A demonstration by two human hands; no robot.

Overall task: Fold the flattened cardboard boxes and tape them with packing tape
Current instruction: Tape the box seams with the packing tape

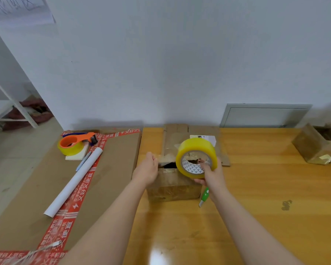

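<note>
Taping box (172,186): right hand (211,174) gripped tape roll (196,148) through its core; left hand (147,169) curled at the box's left edge, hold unclear; the pull needed to stay taut.

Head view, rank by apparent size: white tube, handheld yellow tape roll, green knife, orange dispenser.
1. white tube
2. yellow tape roll and orange dispenser: look alike, and the roll is nearer the camera, so unranked
3. green knife
</note>
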